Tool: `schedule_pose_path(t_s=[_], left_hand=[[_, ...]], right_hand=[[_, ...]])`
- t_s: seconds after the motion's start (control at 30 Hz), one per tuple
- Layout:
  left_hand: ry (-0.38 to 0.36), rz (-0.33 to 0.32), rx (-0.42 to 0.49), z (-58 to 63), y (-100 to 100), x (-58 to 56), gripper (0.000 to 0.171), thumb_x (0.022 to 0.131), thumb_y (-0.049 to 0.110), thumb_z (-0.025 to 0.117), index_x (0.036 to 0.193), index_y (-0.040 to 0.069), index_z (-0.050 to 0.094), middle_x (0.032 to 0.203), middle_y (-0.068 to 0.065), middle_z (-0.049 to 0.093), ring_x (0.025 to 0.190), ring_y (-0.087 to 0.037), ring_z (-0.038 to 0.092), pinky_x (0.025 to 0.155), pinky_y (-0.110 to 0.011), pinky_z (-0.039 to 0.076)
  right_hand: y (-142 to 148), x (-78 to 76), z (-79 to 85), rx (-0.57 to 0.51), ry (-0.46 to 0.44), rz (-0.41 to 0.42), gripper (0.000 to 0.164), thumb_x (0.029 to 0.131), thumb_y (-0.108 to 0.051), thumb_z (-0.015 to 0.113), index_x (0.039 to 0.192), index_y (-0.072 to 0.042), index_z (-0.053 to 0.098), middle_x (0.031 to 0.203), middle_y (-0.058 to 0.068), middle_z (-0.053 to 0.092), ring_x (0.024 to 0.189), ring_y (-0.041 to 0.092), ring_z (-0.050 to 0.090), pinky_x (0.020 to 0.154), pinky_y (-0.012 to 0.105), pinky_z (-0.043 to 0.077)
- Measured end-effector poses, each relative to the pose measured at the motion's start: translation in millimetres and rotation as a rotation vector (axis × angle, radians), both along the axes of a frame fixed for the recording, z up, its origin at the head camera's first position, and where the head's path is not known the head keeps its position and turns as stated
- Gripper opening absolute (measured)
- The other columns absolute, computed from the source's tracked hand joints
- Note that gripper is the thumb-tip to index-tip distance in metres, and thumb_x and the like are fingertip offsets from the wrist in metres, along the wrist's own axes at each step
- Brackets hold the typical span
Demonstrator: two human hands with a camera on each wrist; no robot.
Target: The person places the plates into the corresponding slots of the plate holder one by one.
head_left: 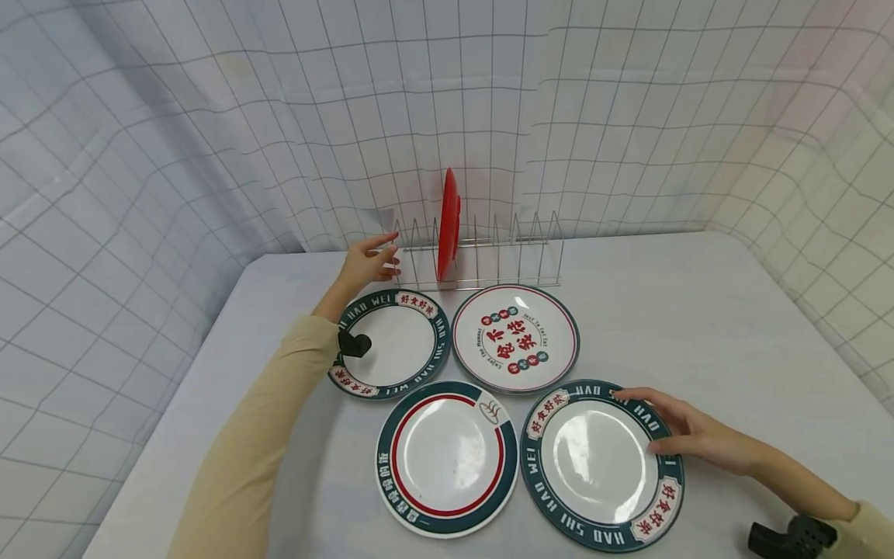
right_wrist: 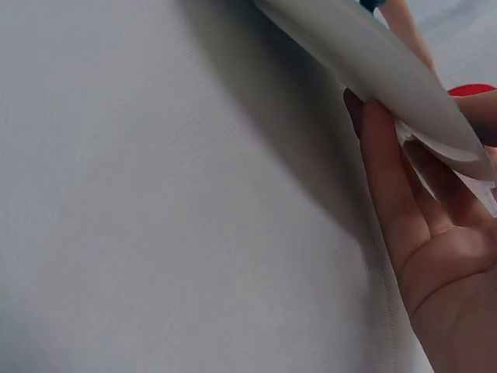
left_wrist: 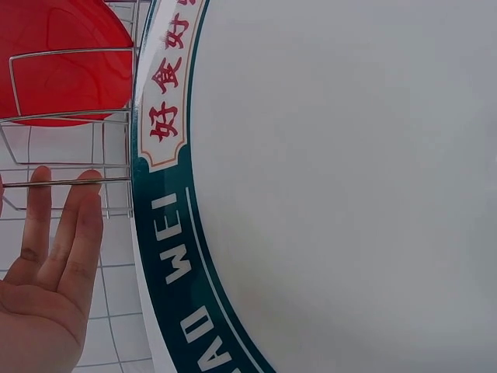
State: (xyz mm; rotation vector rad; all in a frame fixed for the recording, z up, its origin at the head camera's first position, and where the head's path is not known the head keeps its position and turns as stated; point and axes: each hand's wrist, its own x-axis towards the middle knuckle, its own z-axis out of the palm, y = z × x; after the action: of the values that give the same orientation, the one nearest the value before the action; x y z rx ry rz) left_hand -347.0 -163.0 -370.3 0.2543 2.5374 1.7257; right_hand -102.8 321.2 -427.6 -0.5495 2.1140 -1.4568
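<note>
My left hand (head_left: 370, 260) holds the left end of a wire dish rack (head_left: 513, 283). In the left wrist view, fingertips (left_wrist: 92, 177) meet one of its wires. A red plate (head_left: 448, 225) stands upright in the rack. At the front right, my right hand (head_left: 705, 435) grips the rim of a green-rimmed plate (head_left: 601, 466), thumb on top and fingers underneath. The right wrist view shows this plate's underside (right_wrist: 388, 70) tilted, its near edge raised off the cloth. Another green-rimmed plate (head_left: 394, 341) lies below my left hand, partly covered by the forearm.
A white plate with red lettering (head_left: 517, 338) lies just before the rack. Left of the gripped plate is a plate with a green band and red ring (head_left: 447, 454). Checked curtains (head_left: 433, 101) enclose the back and sides of the white table (head_left: 698, 326).
</note>
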Motion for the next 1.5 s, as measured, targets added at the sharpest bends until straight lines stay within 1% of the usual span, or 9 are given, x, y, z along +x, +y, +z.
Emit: schedule_pose_path(t_s=[0.07, 0.13, 0.2, 0.43, 0.6, 0.77, 1.03, 1.27, 1.5], left_hand=[[0.004, 0.004, 0.0, -1.3, -1, -1.6, 0.046, 0.1, 0.024, 0.052, 0.144, 0.011, 0.045, 0.103, -0.025, 0.064, 0.078, -0.017, 0.073, 0.077, -0.034, 0.06], [0.004, 0.005, 0.002, -1.8, -1, -2.5, 0.046, 0.1, 0.024, 0.052, 0.144, 0.01, 0.045, 0.103, -0.025, 0.063, 0.076, -0.015, 0.073, 0.074, -0.031, 0.061], [-0.001, 0.006, 0.001, -1.6, -2, -2.6, 0.046, 0.1, 0.024, 0.052, 0.144, 0.011, 0.045, 0.105, -0.027, 0.063, 0.075, -0.014, 0.073, 0.073, -0.029, 0.061], [-0.033, 0.003, 0.021, 9.2, 0, 4.9, 0.045, 0.1, 0.02, 0.052, 0.144, 0.01, 0.046, 0.098, -0.018, 0.065, 0.082, -0.025, 0.074, 0.078, -0.035, 0.06], [-0.034, -0.005, 0.009, 20.1, 5, 14.4, 0.044, 0.1, 0.014, 0.05, 0.143, 0.005, 0.045, 0.102, -0.025, 0.063, 0.099, -0.045, 0.065, 0.085, -0.048, 0.055], [-0.035, -0.002, 0.015, 19.1, 4, 12.8, 0.044, 0.1, 0.015, 0.05, 0.144, 0.006, 0.045, 0.113, -0.036, 0.059, 0.096, -0.04, 0.069, 0.082, -0.042, 0.058], [-0.007, -0.005, 0.02, -2.5, -4, -4.8, 0.046, 0.1, 0.023, 0.052, 0.144, 0.012, 0.045, 0.114, -0.034, 0.06, 0.076, -0.014, 0.073, 0.07, -0.025, 0.06], [-0.007, 0.006, 0.01, -4.7, -4, -8.1, 0.046, 0.099, 0.026, 0.053, 0.144, 0.015, 0.047, 0.102, -0.018, 0.064, 0.083, -0.021, 0.074, 0.073, -0.029, 0.061], [-0.004, 0.003, 0.017, -4.7, -3, -7.1, 0.046, 0.099, 0.025, 0.054, 0.143, 0.012, 0.047, 0.097, -0.016, 0.066, 0.082, -0.022, 0.074, 0.073, -0.031, 0.061]], right_hand=[[1, -0.5, -0.4, -0.033, -0.006, 0.012, 0.058, 0.093, -0.006, 0.055, 0.147, -0.005, 0.033, 0.141, -0.032, 0.035, 0.125, -0.026, 0.026, 0.113, 0.043, 0.032], [2, -0.8, -1.1, -0.064, -0.015, 0.022, 0.057, 0.093, -0.003, 0.054, 0.147, -0.004, 0.033, 0.141, -0.029, 0.037, 0.127, -0.024, 0.027, 0.103, 0.019, 0.034], [3, -1.5, -2.0, -0.117, -0.027, 0.044, 0.056, 0.094, 0.0, 0.052, 0.146, -0.003, 0.033, 0.142, -0.026, 0.038, 0.128, -0.02, 0.03, 0.096, 0.008, 0.035], [6, -5.0, -3.0, -0.345, -0.072, 0.159, 0.053, 0.093, 0.012, 0.041, 0.142, -0.008, 0.035, 0.133, -0.002, 0.056, 0.106, 0.012, 0.062, 0.086, 0.026, 0.055], [7, -6.4, 1.6, -0.407, -0.088, 0.167, 0.052, 0.09, 0.017, 0.039, 0.136, -0.008, 0.037, 0.119, 0.009, 0.064, 0.092, 0.02, 0.069, 0.074, 0.035, 0.06], [7, -6.9, 10.3, -0.445, -0.09, 0.163, 0.052, 0.089, 0.02, 0.037, 0.133, -0.008, 0.035, 0.116, 0.014, 0.064, 0.09, 0.025, 0.071, 0.07, 0.041, 0.061], [9, -8.3, 18.9, -0.464, -0.018, 0.138, 0.057, 0.089, 0.022, 0.034, 0.133, -0.013, 0.036, 0.119, 0.012, 0.063, 0.089, 0.026, 0.07, 0.069, 0.042, 0.061], [6, -11.5, 29.2, -0.431, 0.047, 0.051, 0.057, 0.09, 0.021, 0.036, 0.133, -0.017, 0.038, 0.116, 0.007, 0.065, 0.087, 0.022, 0.07, 0.069, 0.036, 0.061], [-2, -17.3, 45.0, -0.339, 0.123, -0.11, 0.053, 0.092, 0.016, 0.04, 0.129, -0.023, 0.041, 0.107, -0.003, 0.068, 0.08, 0.014, 0.07, 0.072, 0.028, 0.06]])
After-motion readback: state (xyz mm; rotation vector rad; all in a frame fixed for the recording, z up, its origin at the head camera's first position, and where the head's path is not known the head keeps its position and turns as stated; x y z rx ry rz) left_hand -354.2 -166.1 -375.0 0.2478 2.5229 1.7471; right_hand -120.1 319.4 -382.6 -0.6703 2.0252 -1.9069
